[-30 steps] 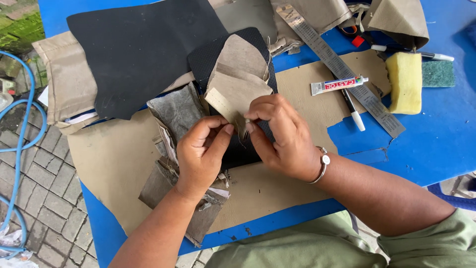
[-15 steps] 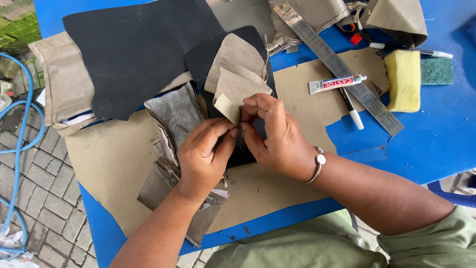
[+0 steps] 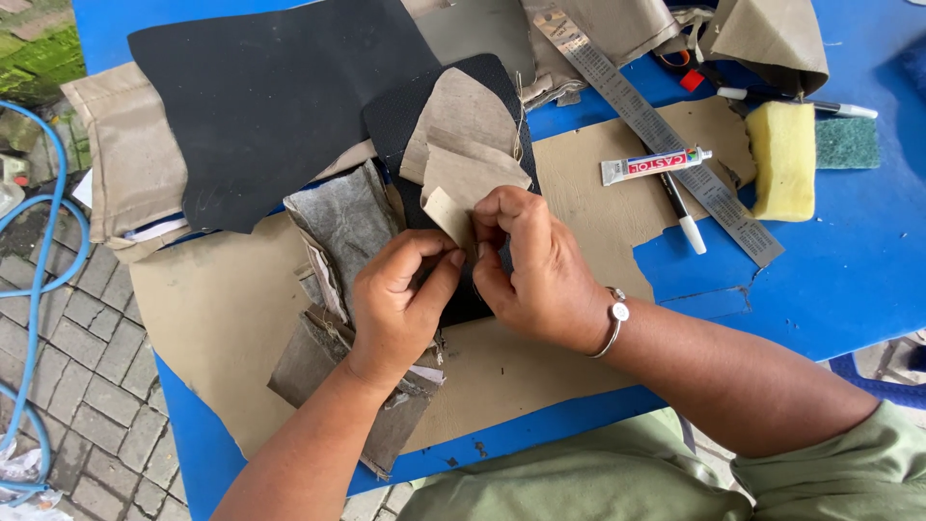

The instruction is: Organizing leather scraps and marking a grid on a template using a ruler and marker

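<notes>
A: Since the earlier frames, the small tan flap (image 3: 446,212) is sitting lower and closer to the fingertips; both hands are staying bunched together over the same dark piece, barely shifting

B: Noting grip. What is each hand doing?

A: The left hand (image 3: 400,299) is curling inward, thumb and forefinger pinching at the edge of the black textured piece (image 3: 395,121) just below the flap. The right hand (image 3: 535,275) is clenching on the flap's right side, fingertips pressing it against the black piece. Both are grasping, neither released

B: Appearance of the piece being worked?

A: The flap is looking pale tan, stiff, roughly rectangular, tilting up to the left. It is belonging to a beige fabric layer (image 3: 463,135) folding over the black textured piece, which is showing a dotted mesh-like surface and a rounded top. All of it is lying near the middle of the blue table (image 3: 849,280), on a large tan sheet (image 3: 222,318)

B: Surroundings? Any containers?

A: Nothing in view is acting as a holder with contents. A grey worn scrap (image 3: 347,227) is lying touching the left hand, with more grey scraps beneath the wrist. A large black sheet (image 3: 260,106) is spreading up-left. To the right: a metal ruler (image 3: 656,130) running diagonally, a small glue tube (image 3: 656,166) lying across it, a pen (image 3: 683,212) beside it, and a yellow sponge (image 3: 781,159) with a green scouring pad (image 3: 847,143) just beside. A blue hose (image 3: 39,280) is trailing over the paving at left
</notes>
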